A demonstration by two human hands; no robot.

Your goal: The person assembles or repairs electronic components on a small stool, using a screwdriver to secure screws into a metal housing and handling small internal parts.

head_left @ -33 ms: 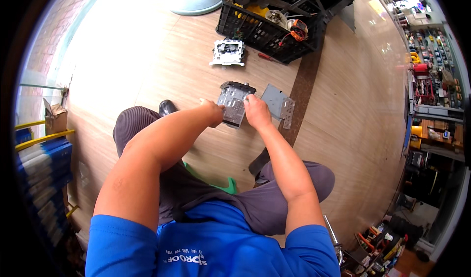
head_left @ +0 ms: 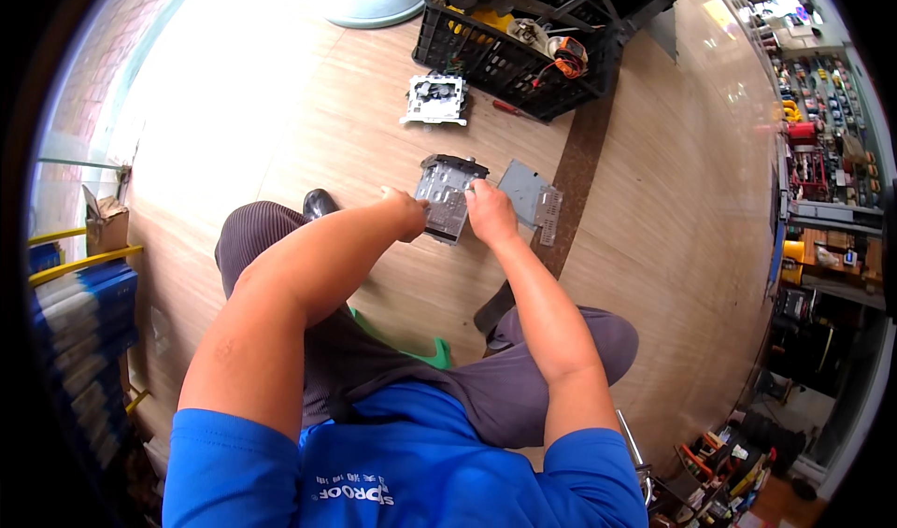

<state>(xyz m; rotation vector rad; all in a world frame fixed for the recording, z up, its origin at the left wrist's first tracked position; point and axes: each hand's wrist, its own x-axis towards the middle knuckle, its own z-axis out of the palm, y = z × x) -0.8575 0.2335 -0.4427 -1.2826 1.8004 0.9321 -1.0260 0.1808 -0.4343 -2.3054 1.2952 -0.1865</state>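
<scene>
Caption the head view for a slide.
Left hand and right hand at a boxy grey metal unit, flat grey metal panel alongside.

The metal box (head_left: 447, 206) is grey, shallow and roughly square, its upper face broken up by many small slots and holes. A darker, uneven strip runs along its far edge, the one towards the black crate (head_left: 478, 68). The box sits with its broad face up, slightly turned, and looks whole in outline. It is on the near side of the crate, a little left of the crate's middle and well apart from it.
</scene>
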